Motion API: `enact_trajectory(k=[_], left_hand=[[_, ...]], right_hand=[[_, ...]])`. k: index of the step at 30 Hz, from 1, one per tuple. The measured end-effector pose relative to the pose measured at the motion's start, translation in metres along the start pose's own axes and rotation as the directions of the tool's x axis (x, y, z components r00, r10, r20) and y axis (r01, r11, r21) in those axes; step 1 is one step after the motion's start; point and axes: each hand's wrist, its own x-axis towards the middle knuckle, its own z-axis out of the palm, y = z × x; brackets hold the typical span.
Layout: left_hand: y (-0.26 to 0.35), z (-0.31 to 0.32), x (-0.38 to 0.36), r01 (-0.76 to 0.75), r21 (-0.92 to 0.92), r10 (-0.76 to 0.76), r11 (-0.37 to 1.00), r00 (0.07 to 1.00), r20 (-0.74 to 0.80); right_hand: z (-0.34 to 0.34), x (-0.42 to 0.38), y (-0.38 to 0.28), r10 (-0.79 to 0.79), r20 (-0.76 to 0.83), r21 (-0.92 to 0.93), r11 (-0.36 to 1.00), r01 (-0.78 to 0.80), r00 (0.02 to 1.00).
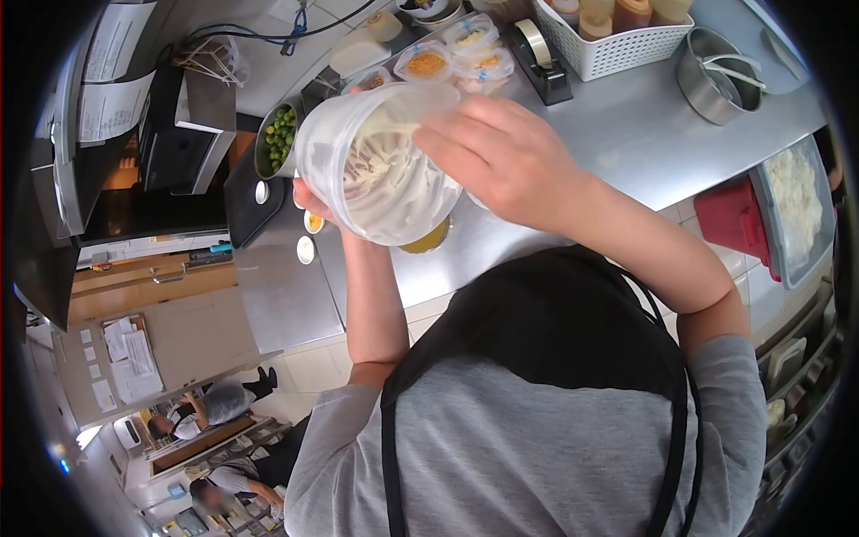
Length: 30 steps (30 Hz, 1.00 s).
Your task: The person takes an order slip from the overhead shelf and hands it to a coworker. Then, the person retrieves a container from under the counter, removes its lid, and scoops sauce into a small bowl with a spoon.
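Note:
A large translucent plastic tub (327, 148) is tilted on its side, its mouth facing me, with pale creamy residue (380, 161) smeared inside. My left hand (313, 201) grips the tub from behind and below; most of its fingers are hidden by it. At the tub's rim is my right hand (510, 161), fingers bent together and reaching into the opening; what they hold, if anything, is hidden. Below the tub, a container with something yellow-green (428, 240) shows partly on the steel counter (617, 134).
Bagged portions (425, 64), a tape dispenser (541, 67), a white basket of bottles (617, 45) and a metal pot (716, 80) line the counter. A bowl of limes (279, 134) and small white cups (306, 250) are left. Two people are at lower left.

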Motion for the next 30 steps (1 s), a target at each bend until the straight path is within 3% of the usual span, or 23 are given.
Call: enact_trajectory(k=[1,4,7,8,9,10,11,13,14,16,18,21,22,24,26,28,29,30], left_hand=[[0.000,0.002,0.000,-0.010,0.137,0.020,0.990,0.997,-0.076],[0.006,-0.003,0.001,-0.004,0.012,0.004,1.000,0.998,-0.055],[0.008,0.001,0.002,-0.009,0.075,0.019,0.997,0.990,-0.139],[0.008,-0.003,0.003,-0.008,0.074,0.018,0.997,0.990,-0.137],[0.009,-0.013,0.003,0.010,-0.038,-0.011,0.999,0.999,-0.030],[0.009,-0.014,0.005,0.041,-0.147,-0.030,0.988,0.996,0.080],[0.007,-0.013,0.005,0.048,-0.148,-0.036,0.988,0.996,0.082],[0.002,-0.005,0.008,-0.055,0.016,0.056,0.998,0.989,-0.134],[0.002,0.001,0.010,-0.056,0.017,0.058,0.998,0.989,-0.134],[0.005,0.013,0.012,-0.118,0.291,0.188,0.949,0.956,-0.226],[0.007,0.018,0.011,-0.104,0.303,0.176,0.947,0.959,-0.220],[0.003,0.017,0.013,-0.092,0.286,0.156,0.954,0.966,-0.208],[0.003,0.014,0.012,-0.096,0.262,0.152,0.960,0.967,-0.203],[0.007,0.008,0.011,-0.086,0.255,0.132,0.963,0.977,-0.167],[0.009,0.003,0.011,-0.075,0.246,0.110,0.966,0.985,-0.131],[0.009,0.000,0.012,-0.016,0.001,0.016,1.000,0.996,0.091],[0.009,0.002,0.013,-0.014,0.000,0.014,1.000,0.996,0.092],[0.008,0.005,0.014,-0.045,0.116,0.042,0.992,0.999,0.028]], right_hand=[[0.002,-0.002,-0.001,0.001,-0.001,0.001,1.000,-0.001,1.000],[0.010,-0.010,-0.003,0.055,0.133,0.024,0.998,-0.059,0.990],[0.010,-0.007,-0.001,0.037,0.105,0.050,0.998,-0.042,0.994],[0.009,0.002,0.003,0.024,-0.026,0.020,1.000,-0.024,0.999],[0.007,0.009,0.005,0.009,-0.156,-0.012,1.000,-0.011,0.988],[0.007,0.015,0.006,0.012,-0.158,-0.016,1.000,-0.014,0.987],[0.006,0.020,0.006,0.031,-0.069,-0.019,0.999,-0.033,0.997],[0.006,0.019,0.006,0.051,0.020,-0.028,0.998,-0.050,0.999],[0.010,0.015,0.005,0.020,0.052,-0.061,0.998,-0.017,0.998],[0.012,0.014,0.005,-0.013,0.083,-0.090,0.996,0.021,0.996],[0.010,0.016,0.005,-0.006,-0.049,-0.059,0.998,0.003,0.999],[0.011,0.022,0.013,-0.044,-0.125,0.040,0.998,0.050,0.991],[0.012,0.020,0.014,-0.043,-0.126,0.040,0.998,0.049,0.991],[0.013,0.011,0.016,-0.095,0.062,0.143,0.986,0.086,0.994],[0.005,0.011,0.021,-0.076,0.007,0.133,0.988,0.074,0.997],[0.003,0.012,0.023,-0.053,-0.048,0.126,0.990,0.059,0.997],[0.004,0.011,0.025,-0.007,-0.040,0.065,0.998,0.010,0.999],[0.004,0.010,0.026,0.041,-0.037,0.003,0.999,-0.041,0.998]])
